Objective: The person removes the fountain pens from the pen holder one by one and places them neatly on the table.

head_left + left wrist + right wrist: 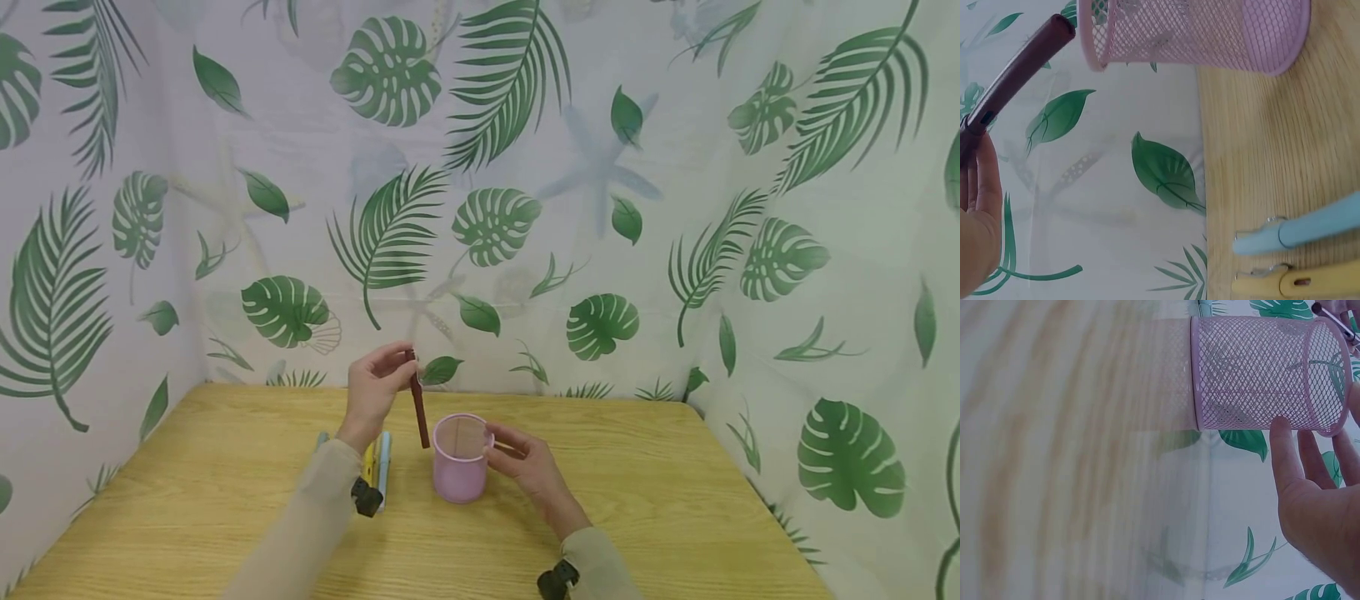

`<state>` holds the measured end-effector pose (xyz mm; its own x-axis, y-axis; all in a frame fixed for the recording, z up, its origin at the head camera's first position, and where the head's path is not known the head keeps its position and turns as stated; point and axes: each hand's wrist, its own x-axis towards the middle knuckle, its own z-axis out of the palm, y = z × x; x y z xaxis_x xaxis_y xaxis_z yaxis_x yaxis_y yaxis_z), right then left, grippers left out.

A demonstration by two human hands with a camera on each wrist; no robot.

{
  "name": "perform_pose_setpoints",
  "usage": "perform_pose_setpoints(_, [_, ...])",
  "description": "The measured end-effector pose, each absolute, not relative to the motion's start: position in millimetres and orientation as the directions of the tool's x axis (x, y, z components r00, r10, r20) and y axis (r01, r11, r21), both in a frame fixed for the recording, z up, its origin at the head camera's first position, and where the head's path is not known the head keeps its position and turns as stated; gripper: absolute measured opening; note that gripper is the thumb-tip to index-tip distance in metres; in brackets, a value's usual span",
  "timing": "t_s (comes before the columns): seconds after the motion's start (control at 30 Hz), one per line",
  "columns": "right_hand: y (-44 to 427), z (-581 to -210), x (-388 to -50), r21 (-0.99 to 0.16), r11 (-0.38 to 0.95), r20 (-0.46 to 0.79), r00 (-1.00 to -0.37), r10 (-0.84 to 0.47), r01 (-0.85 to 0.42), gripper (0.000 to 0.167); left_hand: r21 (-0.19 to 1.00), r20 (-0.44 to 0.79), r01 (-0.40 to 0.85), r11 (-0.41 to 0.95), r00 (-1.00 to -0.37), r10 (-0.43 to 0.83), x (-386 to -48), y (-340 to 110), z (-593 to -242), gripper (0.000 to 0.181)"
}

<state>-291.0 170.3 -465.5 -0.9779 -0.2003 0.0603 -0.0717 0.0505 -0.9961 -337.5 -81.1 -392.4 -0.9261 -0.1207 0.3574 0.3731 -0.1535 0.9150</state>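
Observation:
My left hand pinches a dark red pen near its upper end and holds it slanted in the air. The pen's lower end hangs just left of the rim of a pink mesh pen holder. That holder stands upright on the table, and my right hand holds it by its right side, fingers and thumb near the rim. In the right wrist view, fingertips touch the mesh wall. A light blue pen and a yellow pen lie side by side, left of the holder.
A teal pen end shows beside my left sleeve, partly hidden by the forearm. Beneath everything is a wood-grain table. A leaf-print curtain rises behind its back edge and along both sides.

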Motion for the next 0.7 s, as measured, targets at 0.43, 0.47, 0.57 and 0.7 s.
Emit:
perform_pose_setpoints(0.43, [169, -465, -290, -0.996, 0.053, 0.064, -0.977, -0.203, -0.076, 0.048, 0.921, 0.345, 0.357, -0.154, -0.933, -0.101, -334, -107, -399, 0.029])
perform_pose_setpoints(0.47, [169, -464, -290, -0.995, 0.055, 0.067, -0.977, -0.204, -0.079, 0.048, 0.922, 0.341, 0.354, -0.160, -0.934, -0.101, -334, -110, -400, 0.029])
perform_pose_setpoints(0.57, [169, -464, -290, -0.995, 0.057, 0.067, -0.977, -0.202, -0.080, 0.048, 0.924, 0.328, 0.342, -0.170, -0.939, -0.102, -335, -119, -401, 0.030])
perform_pose_setpoints(0.7, [169, -464, -290, -0.995, 0.059, 0.072, -0.978, -0.198, -0.085, 0.047, 0.935, 0.314, 0.328, -0.136, -0.943, -0.112, -336, -131, -403, 0.029])
